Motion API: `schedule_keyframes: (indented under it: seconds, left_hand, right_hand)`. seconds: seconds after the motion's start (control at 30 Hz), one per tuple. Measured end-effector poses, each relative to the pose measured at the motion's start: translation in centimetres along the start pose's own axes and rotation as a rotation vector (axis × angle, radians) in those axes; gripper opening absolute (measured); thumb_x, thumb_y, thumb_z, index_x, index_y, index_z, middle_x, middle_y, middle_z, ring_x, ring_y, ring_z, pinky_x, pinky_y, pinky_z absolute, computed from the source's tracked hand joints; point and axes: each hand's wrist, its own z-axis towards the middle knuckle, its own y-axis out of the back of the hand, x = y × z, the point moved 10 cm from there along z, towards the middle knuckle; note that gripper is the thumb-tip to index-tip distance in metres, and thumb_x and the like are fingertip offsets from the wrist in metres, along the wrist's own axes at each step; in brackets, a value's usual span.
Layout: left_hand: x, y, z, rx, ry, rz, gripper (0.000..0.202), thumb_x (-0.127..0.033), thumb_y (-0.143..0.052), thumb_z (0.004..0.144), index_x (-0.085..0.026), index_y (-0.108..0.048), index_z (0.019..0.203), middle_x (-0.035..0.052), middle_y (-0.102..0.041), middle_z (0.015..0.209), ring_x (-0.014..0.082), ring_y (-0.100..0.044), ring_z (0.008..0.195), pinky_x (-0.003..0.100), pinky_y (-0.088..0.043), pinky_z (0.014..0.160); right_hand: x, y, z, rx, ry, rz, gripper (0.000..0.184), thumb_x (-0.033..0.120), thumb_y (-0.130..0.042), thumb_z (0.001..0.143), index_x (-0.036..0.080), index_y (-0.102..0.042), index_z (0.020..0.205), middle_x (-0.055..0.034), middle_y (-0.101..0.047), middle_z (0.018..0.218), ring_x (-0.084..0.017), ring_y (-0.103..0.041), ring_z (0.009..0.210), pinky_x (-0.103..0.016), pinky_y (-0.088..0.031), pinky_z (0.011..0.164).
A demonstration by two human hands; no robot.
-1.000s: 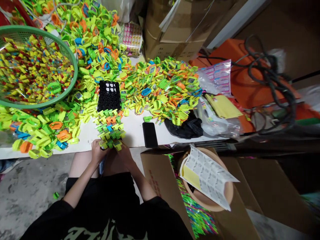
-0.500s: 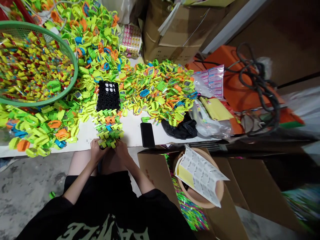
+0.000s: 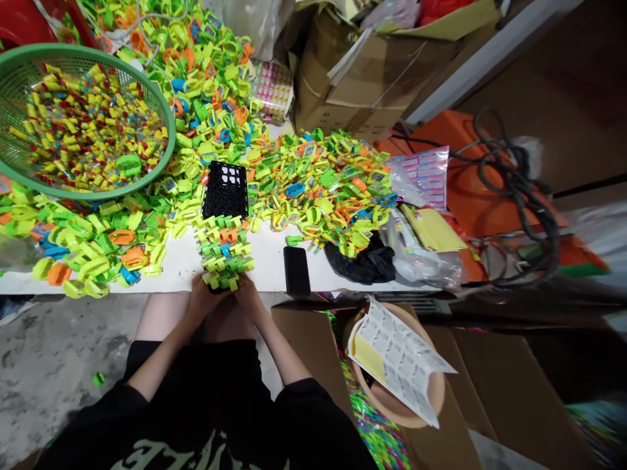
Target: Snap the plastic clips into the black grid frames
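A black grid tray (image 3: pixel 225 192) lies on the worktable, pointing away from me. Rows of toy watches (image 3: pixel 226 250) in yellow, green, orange and blue cover its near half; the far half is bare, with white showing through some openings. At the tray's near end, over the table edge, my left hand (image 3: pixel 202 301) is closed at the left corner. My right hand (image 3: pixel 247 299) is closed at the right corner. The watches partly hide the fingertips of both hands.
Loose toy watches are heaped on the worktable (image 3: pixel 267 261). A green basket (image 3: pixel 169 140) of small yellow-and-red pieces stands left. A black phone (image 3: pixel 296 271) and a black plastic bag (image 3: pixel 365 262) lie right. Below are an open carton (image 3: pixel 306 349) and a round tub (image 3: pixel 437 391) with a printed sheet.
The view has shifted, so the table things appear farther right and more of the basket shows. Both hands stay at the near end of the tray; its rows look unchanged.
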Motion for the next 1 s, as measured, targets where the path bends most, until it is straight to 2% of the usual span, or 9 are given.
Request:
schedule_keyframes:
  seconds: [0.17, 0.3, 0.5, 0.6, 0.67, 0.73, 0.83, 0.9, 1.0]
  left_hand:
    - [0.6, -1.2, 0.2, 0.007, 0.022, -0.028, 0.027, -0.036, -0.077, 0.072, -0.020, -0.068, 0.092, 0.0085, -0.071, 0.098, 0.0285, -0.062, 0.104, 0.050, -0.044, 0.101]
    - [1.0, -1.1, 0.7, -0.019, 0.030, -0.026, 0.025, -0.031, -0.076, 0.071, -0.021, -0.068, 0.092, 0.0082, -0.071, 0.099, 0.0283, -0.062, 0.107, 0.049, -0.043, 0.103]
    - [0.9, -1.1, 2.0, 0.023, 0.000, -0.104, 0.018, -0.033, -0.073, 0.073, -0.021, -0.071, 0.086, 0.0060, -0.073, 0.092, 0.0258, -0.065, 0.098, 0.042, -0.051, 0.091]
    - [1.7, -1.2, 2.3, 0.020, 0.017, -0.145, 0.020, -0.036, -0.073, 0.072, -0.021, -0.071, 0.085, 0.0054, -0.074, 0.089, 0.0247, -0.065, 0.095, 0.037, -0.053, 0.085]
    - [2.4, -1.5, 2.5, 0.010, 0.028, -0.164, 0.022, -0.037, -0.073, 0.071, -0.020, -0.071, 0.085, 0.0059, -0.074, 0.090, 0.0248, -0.065, 0.095, 0.037, -0.054, 0.085]
    - [3.1, -1.8, 2.7, -0.004, 0.038, -0.177, 0.022, -0.037, -0.072, 0.072, -0.019, -0.071, 0.084, 0.0072, -0.075, 0.090, 0.0254, -0.066, 0.094, 0.038, -0.054, 0.085]
    - [3.8, -2.1, 3.0, -0.022, 0.042, -0.176, 0.020, -0.037, -0.071, 0.073, -0.018, -0.071, 0.082, 0.0088, -0.075, 0.088, 0.0262, -0.066, 0.091, 0.039, -0.054, 0.085]
    - [4.0, -2.1, 3.1, -0.023, 0.031, -0.167, 0.019, -0.036, -0.070, 0.073, -0.019, -0.071, 0.080, 0.0086, -0.075, 0.087, 0.0262, -0.066, 0.091, 0.039, -0.053, 0.086]
    - [4.2, -2.1, 3.1, -0.019, 0.021, -0.155, 0.016, -0.035, -0.069, 0.074, -0.019, -0.071, 0.078, 0.0075, -0.075, 0.085, 0.0259, -0.066, 0.090, 0.040, -0.052, 0.087]
  right_hand:
    - [-0.1, -0.6, -0.1, -0.058, 0.109, -0.051, 0.025, 0.010, -0.053, 0.083, 0.022, -0.072, 0.096, -0.0105, -0.070, 0.106, -0.026, -0.061, 0.108, -0.037, -0.053, 0.092]
    - [-0.2, -1.2, 0.2, -0.090, 0.157, -0.003, 0.021, 0.011, -0.052, 0.084, 0.022, -0.070, 0.085, -0.0098, -0.071, 0.094, -0.026, -0.061, 0.104, -0.037, -0.053, 0.091]
    - [0.1, -0.3, 0.5, -0.071, 0.108, 0.093, 0.019, 0.015, -0.054, 0.086, 0.021, -0.070, 0.093, -0.0099, -0.070, 0.100, -0.025, -0.062, 0.100, -0.039, -0.051, 0.089]
    - [0.1, 1.2, 0.0, -0.004, 0.119, 0.177, 0.020, 0.020, -0.056, 0.087, 0.022, -0.070, 0.100, -0.0076, -0.069, 0.099, -0.022, -0.063, 0.092, -0.035, -0.052, 0.084]
    - [-1.0, 3.5, -0.4, 0.014, 0.107, 0.228, 0.023, 0.025, -0.056, 0.088, 0.022, -0.069, 0.106, -0.0072, -0.069, 0.102, -0.020, -0.064, 0.090, -0.033, -0.052, 0.083]
    - [-3.2, 7.1, -0.3, -0.035, 0.065, 0.212, 0.024, 0.028, -0.053, 0.091, 0.021, -0.069, 0.107, -0.0076, -0.070, 0.104, -0.020, -0.064, 0.093, -0.033, -0.051, 0.085]
    - [-7.4, 14.8, 0.8, -0.270, -0.045, -0.030, 0.028, 0.021, -0.046, 0.091, 0.017, -0.069, 0.106, -0.0122, -0.066, 0.109, -0.024, -0.060, 0.106, -0.037, -0.047, 0.095]
    - [-10.3, 19.3, 1.9, -0.412, -0.186, -0.236, 0.038, 0.014, -0.038, 0.091, 0.015, -0.065, 0.118, -0.0162, -0.059, 0.119, -0.024, -0.058, 0.107, -0.038, -0.047, 0.094]
    - [-13.3, 22.1, 4.3, -0.378, -0.345, -0.461, 0.043, 0.009, -0.040, 0.089, 0.017, -0.063, 0.125, -0.0167, -0.054, 0.122, -0.024, -0.058, 0.100, -0.036, -0.048, 0.084]
